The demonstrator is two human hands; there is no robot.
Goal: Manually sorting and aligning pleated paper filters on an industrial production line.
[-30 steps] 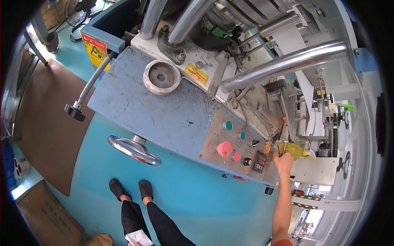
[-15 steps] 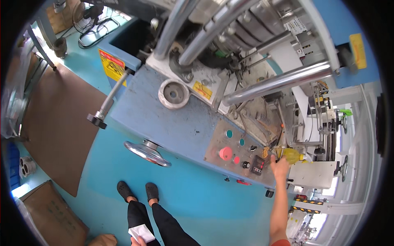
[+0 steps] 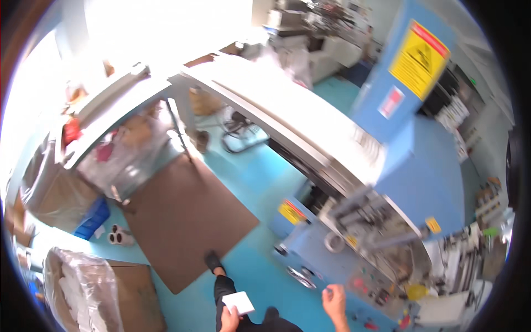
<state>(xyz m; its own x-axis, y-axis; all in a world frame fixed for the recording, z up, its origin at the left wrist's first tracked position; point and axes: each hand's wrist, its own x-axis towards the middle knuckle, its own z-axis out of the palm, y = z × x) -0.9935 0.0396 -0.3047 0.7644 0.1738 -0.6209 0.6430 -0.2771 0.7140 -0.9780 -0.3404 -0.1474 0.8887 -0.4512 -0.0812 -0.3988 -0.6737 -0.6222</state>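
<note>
At the lower middle, my left hand [image 3: 230, 318] is closed on a flat white folded sheet [image 3: 238, 303], held over my dark trousers. Whether it is paper or cloth cannot be told. My right hand [image 3: 334, 301] hangs before the blue machine [image 3: 315, 249], its fingers loosely curled with nothing seen in them. The machine's chrome handwheel [image 3: 301, 277] is nearest to it, on the left. Farther right, a yellow bottle [image 3: 416, 291] stands on the machine beside the button panel [image 3: 368, 285], apart from my hand.
A brown mat [image 3: 188, 221] covers the turquoise floor on the left, with one of my shoes at its edge. A carton [image 3: 133, 290] lined with clear plastic stands at lower left. Above runs a long white table [image 3: 287, 105], meeting a blue machine column [image 3: 398, 66].
My view has swung left and I have stepped toward the mat. My right hand has come away from the yellow bottle, which stays on the machine. The white sheet remains in my left hand.
</note>
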